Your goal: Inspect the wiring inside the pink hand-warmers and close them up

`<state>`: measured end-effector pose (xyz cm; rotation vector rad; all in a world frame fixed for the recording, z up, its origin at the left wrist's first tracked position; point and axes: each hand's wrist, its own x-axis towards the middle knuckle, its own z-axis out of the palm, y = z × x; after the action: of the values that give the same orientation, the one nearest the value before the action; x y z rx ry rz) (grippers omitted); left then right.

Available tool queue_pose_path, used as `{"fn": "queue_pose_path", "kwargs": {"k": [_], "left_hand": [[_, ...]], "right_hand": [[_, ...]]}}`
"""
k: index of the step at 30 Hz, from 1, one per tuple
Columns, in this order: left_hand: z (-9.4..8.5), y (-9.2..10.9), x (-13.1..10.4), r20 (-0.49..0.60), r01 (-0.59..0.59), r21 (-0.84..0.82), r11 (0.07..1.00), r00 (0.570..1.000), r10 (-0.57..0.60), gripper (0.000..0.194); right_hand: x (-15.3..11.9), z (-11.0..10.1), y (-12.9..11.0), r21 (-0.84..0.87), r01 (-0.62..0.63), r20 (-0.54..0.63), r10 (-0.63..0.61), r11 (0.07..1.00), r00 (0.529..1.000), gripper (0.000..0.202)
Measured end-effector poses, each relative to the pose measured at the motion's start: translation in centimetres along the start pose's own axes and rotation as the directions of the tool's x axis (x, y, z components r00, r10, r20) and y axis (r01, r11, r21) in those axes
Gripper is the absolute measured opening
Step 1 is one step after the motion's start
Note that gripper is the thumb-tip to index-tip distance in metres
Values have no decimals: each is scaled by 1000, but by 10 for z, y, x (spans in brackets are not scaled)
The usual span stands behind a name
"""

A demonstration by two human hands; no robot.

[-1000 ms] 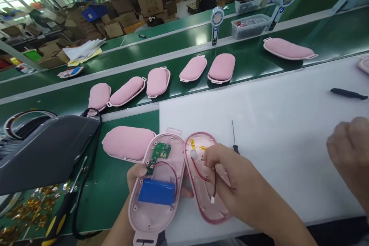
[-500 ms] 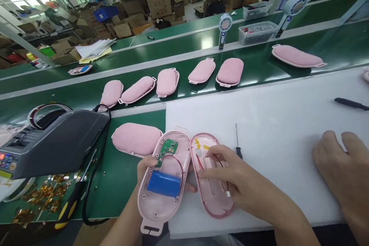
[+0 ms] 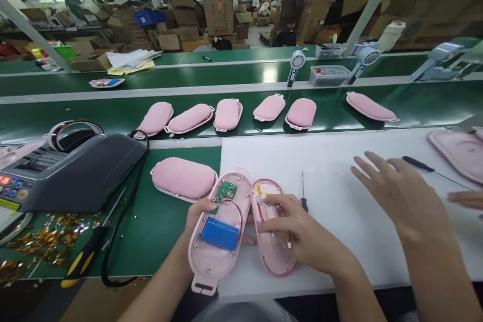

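Note:
My left hand (image 3: 199,216) grips a pink oval shell half (image 3: 211,264) by its left edge, with fingertips showing behind it. Inside lie a blue battery pack (image 3: 219,234) and a green circuit board (image 3: 228,190), with thin red and dark wires. Beside it, touching at the upper rim, is a second, glossier pink shell half (image 3: 275,265) with yellow tape pieces and wires inside. My right hand (image 3: 296,224) is closed over this half's right side, its fingers reaching inside by the red wire. Its thumb is mostly hidden.
A co-worker's hand (image 3: 400,191) hovers over the white sheet (image 3: 339,251) near a dark screwdriver (image 3: 417,163). A small screwdriver (image 3: 304,201) lies closer. Closed pink cases (image 3: 184,177) stand left and along the green belt (image 3: 260,128). A grey tape machine (image 3: 86,171) and yellow-black screwdriver (image 3: 85,261) are left.
The view has tilted up and levelled. The co-worker's hand has moved left and spread its fingers, and part of another hand shows at right. My hands keep nearly the same hold.

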<state>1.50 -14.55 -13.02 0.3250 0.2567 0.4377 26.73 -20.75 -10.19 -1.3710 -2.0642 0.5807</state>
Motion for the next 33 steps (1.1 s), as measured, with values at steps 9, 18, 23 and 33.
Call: {"fn": "queue_pose_path", "kwargs": {"k": [9,18,23,33], "left_hand": [[1,-1,3,18,-66,44,997,998,65,54],[-6,-6,-4,18,-115,122,986,993,114,60],[-15,-16,-6,-2,-220,146,964,975,223,56],[22,-18,-17,-144,-288,333,898,926,350,86]], "right_hand": [[14,36,-9,44,84,2,-85,995,996,35],[65,27,-50,314,-259,127,229,913,965,23],[65,27,-57,397,-367,240,291,841,926,20],[64,25,-65,457,-521,337,402,721,852,5]]}}
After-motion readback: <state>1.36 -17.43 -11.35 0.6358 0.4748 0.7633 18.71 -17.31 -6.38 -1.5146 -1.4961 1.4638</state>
